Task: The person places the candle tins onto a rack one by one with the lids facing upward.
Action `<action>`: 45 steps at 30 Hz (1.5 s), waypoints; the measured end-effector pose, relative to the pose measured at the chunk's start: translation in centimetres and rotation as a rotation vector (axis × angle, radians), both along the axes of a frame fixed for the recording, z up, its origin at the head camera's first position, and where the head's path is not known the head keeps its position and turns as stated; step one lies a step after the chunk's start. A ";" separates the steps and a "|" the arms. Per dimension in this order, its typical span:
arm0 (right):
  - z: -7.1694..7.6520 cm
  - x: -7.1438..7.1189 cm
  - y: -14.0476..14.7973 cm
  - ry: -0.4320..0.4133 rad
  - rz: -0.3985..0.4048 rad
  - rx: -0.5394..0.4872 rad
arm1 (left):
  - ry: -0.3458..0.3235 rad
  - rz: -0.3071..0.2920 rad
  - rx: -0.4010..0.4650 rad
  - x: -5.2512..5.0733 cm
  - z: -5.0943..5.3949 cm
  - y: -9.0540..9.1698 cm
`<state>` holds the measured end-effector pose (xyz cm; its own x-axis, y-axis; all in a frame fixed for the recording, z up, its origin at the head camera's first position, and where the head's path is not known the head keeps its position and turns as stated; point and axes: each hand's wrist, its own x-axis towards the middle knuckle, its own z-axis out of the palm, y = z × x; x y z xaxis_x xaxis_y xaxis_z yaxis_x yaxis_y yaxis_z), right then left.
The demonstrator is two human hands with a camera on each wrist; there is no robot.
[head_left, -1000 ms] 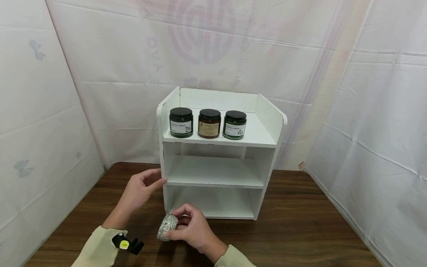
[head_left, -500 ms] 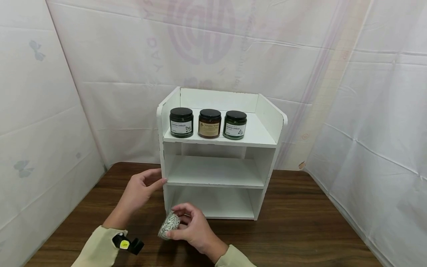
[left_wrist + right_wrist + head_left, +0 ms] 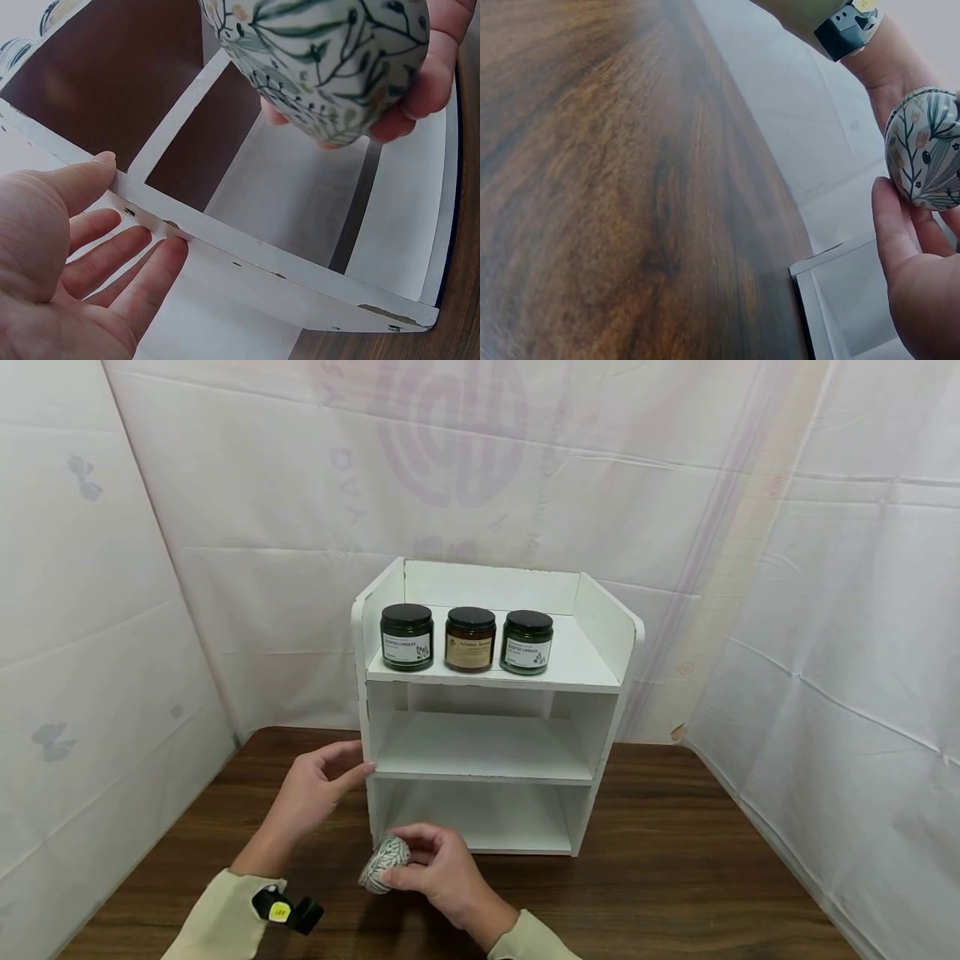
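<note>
A white three-tier shelf (image 3: 483, 774) stands on the wooden table. My left hand (image 3: 311, 793) holds its left side panel, the thumb at the front edge and the fingers against the outer face, as the left wrist view shows. In front of the shelf's lower left corner, my right hand (image 3: 448, 870) grips a small leaf-patterned tin (image 3: 385, 865) between thumb and fingers. The tin is tilted above the table. Its white side with green leaves (image 3: 330, 67) shows large in the left wrist view; in the right wrist view the tin (image 3: 926, 150) is cut by the frame's edge.
On the top tier stand a dark green candle jar (image 3: 407, 637), an amber jar (image 3: 470, 641) and another green candle jar (image 3: 527, 643), all black-lidded. White sheeting (image 3: 285, 610) hangs behind and at both sides. Brown table (image 3: 675, 877) extends right of the shelf.
The tin has turned and tilted in my right hand, shifting slightly to the right. My left hand keeps its place on the shelf's side.
</note>
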<state>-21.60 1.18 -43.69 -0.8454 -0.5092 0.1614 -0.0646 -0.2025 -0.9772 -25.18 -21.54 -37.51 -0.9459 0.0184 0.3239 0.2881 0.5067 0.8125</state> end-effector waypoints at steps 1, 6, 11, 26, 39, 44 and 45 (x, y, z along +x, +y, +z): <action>0.0 0.0 0.0 -0.002 0.005 -0.005 | 0.000 -0.001 0.001 0.0 0.0 0.0; 0.2 -0.1 0.2 -0.008 0.031 -0.029 | 0.003 -0.002 0.004 -0.1 -0.1 -0.1; 0.4 0.0 0.1 -0.035 0.068 -0.064 | 0.009 -0.004 0.008 -0.1 -0.2 0.0; 0.2 -0.4 0.0 -0.029 0.097 -0.108 | 0.015 -0.004 0.012 0.0 0.0 0.0; 0.2 -0.3 0.2 -0.057 0.139 -0.156 | 0.021 -0.008 0.012 0.0 0.1 -0.1; 0.4 -0.3 0.3 -0.062 0.136 -0.164 | 0.030 -0.017 0.024 0.0 0.2 0.0; 0.4 -0.3 0.3 -0.062 0.132 -0.160 | 0.031 -0.018 0.024 0.0 0.2 0.0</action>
